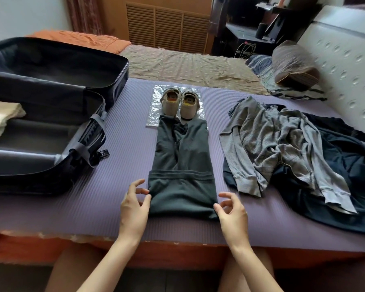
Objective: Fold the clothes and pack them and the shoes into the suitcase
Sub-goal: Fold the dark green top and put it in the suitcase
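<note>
A dark green garment (181, 165) lies folded into a long strip on the purple mat, its near end doubled over. My left hand (134, 205) sits at its near left corner, thumb touching the cloth, fingers loosely spread. My right hand (232, 209) hovers at the near right corner with relaxed fingers, holding nothing. A pair of beige shoes (180, 103) stands on a clear plastic bag (154, 114) just beyond the garment. The black suitcase (76, 150) lies open at the left with a folded cream garment (2, 116) inside.
A heap of unfolded clothes, a grey sweater (278, 140) over dark navy pieces (346, 161), covers the mat's right side. Pillows (293, 64) lie by the padded headboard (350, 60) at far right. The purple mat (122, 144) shows between suitcase and green garment.
</note>
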A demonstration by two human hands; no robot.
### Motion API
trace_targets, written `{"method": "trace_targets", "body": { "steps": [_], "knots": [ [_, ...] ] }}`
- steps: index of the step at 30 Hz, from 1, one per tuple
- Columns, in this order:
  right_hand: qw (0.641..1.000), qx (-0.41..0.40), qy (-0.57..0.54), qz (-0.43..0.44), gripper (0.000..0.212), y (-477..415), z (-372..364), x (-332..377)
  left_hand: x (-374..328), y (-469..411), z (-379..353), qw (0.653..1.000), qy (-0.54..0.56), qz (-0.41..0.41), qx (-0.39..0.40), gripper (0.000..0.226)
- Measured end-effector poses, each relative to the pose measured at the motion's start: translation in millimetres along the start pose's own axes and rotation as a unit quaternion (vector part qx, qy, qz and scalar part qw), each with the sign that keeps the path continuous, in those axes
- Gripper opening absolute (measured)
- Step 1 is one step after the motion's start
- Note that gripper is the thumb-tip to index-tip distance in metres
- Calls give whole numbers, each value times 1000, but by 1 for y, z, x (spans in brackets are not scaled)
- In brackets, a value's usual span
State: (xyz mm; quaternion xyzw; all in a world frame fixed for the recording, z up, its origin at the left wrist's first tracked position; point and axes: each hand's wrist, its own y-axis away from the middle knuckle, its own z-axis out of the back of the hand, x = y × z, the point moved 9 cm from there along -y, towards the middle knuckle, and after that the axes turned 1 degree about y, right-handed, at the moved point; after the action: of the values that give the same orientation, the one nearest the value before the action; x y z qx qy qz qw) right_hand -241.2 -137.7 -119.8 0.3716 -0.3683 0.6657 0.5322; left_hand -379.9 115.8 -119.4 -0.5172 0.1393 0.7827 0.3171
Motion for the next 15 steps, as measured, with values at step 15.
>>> {"method": "trace_targets", "body": {
  "steps": [15],
  "knots": [
    [992,45,58,104,22,18,0,15,-12,6,10,998,-40,-51,23,40]
  ]
}}
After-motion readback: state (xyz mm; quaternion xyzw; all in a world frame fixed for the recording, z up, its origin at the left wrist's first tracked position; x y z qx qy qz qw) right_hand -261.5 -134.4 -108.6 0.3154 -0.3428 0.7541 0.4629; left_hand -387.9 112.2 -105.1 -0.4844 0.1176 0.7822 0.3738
